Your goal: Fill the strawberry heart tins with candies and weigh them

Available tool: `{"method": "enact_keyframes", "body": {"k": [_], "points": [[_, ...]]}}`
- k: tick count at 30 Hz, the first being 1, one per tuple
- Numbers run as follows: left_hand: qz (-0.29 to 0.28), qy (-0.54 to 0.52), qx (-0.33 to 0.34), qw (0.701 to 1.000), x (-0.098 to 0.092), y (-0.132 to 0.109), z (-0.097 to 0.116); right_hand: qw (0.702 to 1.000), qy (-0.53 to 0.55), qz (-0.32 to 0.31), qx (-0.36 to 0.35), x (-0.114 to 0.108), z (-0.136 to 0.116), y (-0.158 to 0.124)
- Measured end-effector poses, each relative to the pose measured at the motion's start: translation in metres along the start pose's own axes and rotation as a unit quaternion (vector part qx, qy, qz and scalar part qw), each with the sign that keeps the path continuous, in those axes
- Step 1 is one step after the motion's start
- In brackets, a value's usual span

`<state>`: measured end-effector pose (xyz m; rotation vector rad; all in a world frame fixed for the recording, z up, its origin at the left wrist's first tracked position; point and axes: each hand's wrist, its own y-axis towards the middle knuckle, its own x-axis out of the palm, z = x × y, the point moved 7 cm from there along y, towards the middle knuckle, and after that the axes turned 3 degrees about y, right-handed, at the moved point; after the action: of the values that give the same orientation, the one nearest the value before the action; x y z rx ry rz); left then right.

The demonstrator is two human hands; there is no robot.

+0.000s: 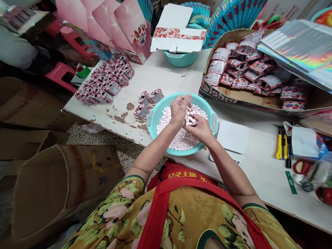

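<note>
A turquoise basin (153, 129) on the table holds many small pale pink candies (178, 141). Above it, my right hand (201, 128) cups a small open packet, mostly hidden by my fingers, with white-pink candies (191, 121) heaped at its mouth. My left hand (179, 110) is closed just over that packet, its fingers curled around some candies (190, 108). Left of the basin stand three open strawberry-print packets (156, 95). Farther left, many similar packets (106, 81) are packed in a cluster.
A carton (218, 89) of strawberry-print packets stands right, silvery sheets (298, 48) over it. A white scale (232, 136) lies beside the basin. Yellow cutters (278, 147) lie farther right. Pink boxes (129, 27) and another basin (181, 59) stand behind. A big carton (44, 193) is on the floor.
</note>
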<state>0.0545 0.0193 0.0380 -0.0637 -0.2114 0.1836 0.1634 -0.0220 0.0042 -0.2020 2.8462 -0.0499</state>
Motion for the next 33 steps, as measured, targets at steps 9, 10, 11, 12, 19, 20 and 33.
{"method": "enact_keyframes", "body": {"k": [9,10,11,12,19,20,33], "points": [[-0.03,0.008,0.012,0.999,0.005,0.004,-0.004,0.999,0.026,0.024,0.035,-0.009,0.004,0.0],[-0.024,0.005,0.013,1.0,0.005,0.003,-0.005,0.999,0.027,0.022,0.039,-0.01,0.004,0.001],[-0.019,0.003,0.012,1.0,0.004,0.003,-0.006,0.999,0.024,0.02,0.041,-0.01,0.005,0.001],[-0.018,0.004,0.007,1.0,0.005,0.003,-0.007,0.999,0.015,0.016,0.04,-0.01,0.005,0.001],[-0.06,0.029,0.001,0.998,0.015,0.005,-0.01,0.999,-0.018,-0.042,0.013,-0.006,0.002,-0.001],[-0.071,0.028,-0.005,0.997,0.016,0.004,-0.01,1.0,-0.012,-0.023,0.013,-0.009,0.002,-0.001],[-0.076,0.028,-0.022,0.996,0.02,-0.005,0.002,0.997,0.074,-0.017,0.031,-0.002,0.013,-0.002]]}}
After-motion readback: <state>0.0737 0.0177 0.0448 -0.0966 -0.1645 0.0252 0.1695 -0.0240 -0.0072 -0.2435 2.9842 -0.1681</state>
